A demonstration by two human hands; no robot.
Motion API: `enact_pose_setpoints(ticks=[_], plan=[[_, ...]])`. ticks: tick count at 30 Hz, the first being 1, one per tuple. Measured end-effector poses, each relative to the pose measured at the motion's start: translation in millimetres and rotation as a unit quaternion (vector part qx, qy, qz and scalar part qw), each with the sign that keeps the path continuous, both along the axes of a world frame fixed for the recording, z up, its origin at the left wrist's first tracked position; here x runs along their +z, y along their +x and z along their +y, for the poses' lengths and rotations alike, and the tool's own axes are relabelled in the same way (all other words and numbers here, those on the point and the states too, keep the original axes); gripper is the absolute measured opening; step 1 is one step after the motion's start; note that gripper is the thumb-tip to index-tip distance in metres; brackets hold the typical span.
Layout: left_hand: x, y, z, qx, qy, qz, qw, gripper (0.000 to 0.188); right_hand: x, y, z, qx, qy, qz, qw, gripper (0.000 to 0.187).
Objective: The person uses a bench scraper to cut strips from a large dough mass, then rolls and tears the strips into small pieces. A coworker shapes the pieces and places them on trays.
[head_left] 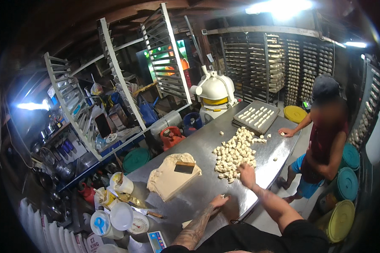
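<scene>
A heap of small pale dough pieces (230,157) lies on the steel table (207,139). My right hand (247,176) reaches over the near right side of the heap, fingers apart and at the dough pieces. Closer to me, my left hand (218,201) is low over the table with its fingers closed; a small pale bit of dough (224,196) shows at the fingertips. To the left of the heap rests a big slab of dough (166,179), with a dough scraper (184,167) with a wooden handle lying on top.
Stacked baking trays (257,114) with shaped dough stand at the table's far end. A co-worker (327,130) stands at the right, one hand on the table. At the near left are a knife (154,214), a digital scale (156,242), a dial scale (139,224) and tubs. A white dough machine (215,88) stands beyond.
</scene>
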State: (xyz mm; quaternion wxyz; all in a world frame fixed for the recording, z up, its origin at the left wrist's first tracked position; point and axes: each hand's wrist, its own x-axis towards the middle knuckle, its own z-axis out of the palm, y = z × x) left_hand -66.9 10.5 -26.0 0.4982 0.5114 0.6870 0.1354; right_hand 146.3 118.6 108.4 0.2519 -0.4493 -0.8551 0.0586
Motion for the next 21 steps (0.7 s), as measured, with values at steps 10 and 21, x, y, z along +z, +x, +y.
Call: enact_pose_setpoints(ticks=[10,21], plan=[[26,10,-50,0.027,0.159,0.05,0.986,0.045,-122,-35,-80,0.171,-0.317,-0.031,0.932,0.053],[24,9,-29,0.171,-0.028,-0.063,0.983,0.045,-48,-16,-102,0.256,-0.53,0.011,0.809,0.033]])
